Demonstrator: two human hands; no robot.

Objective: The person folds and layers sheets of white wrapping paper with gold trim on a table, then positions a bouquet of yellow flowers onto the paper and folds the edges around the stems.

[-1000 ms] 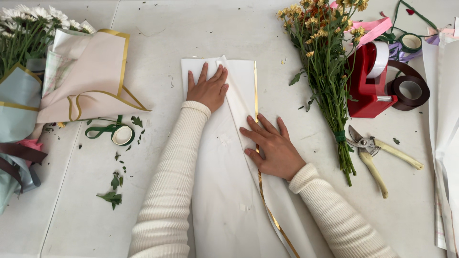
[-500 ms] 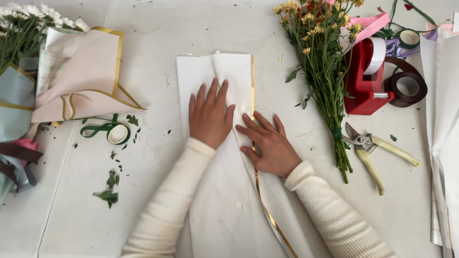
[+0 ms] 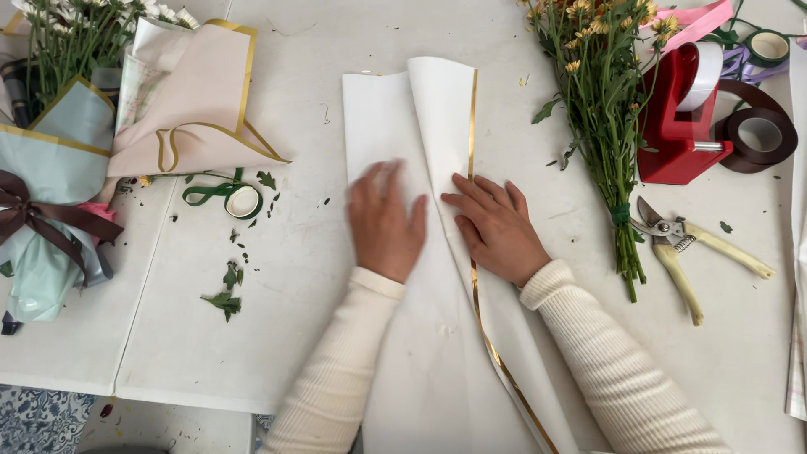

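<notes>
At centre frame, a matte white wrapping sheet (image 3: 420, 336) with a thin metallic gold border lies folded on the white table (image 3: 277, 277), its upper flap curling up in a soft arch. Your left hand (image 3: 385, 223), slightly blurred, lies palm down on the sheet with fingers together and extended, while your right hand (image 3: 498, 227) presses flat just beside it, fingers spread along the gold-edged fold; neither grips anything. At right lie a bunch of green-stemmed yellow flowers (image 3: 601, 126) and cream-handled pruning shears (image 3: 685, 248).

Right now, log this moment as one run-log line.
left hand: flat on white wrapping paper | right hand: pressing folded gold-edged flap | flower bunch, pruning shears: right, untouched
</notes>
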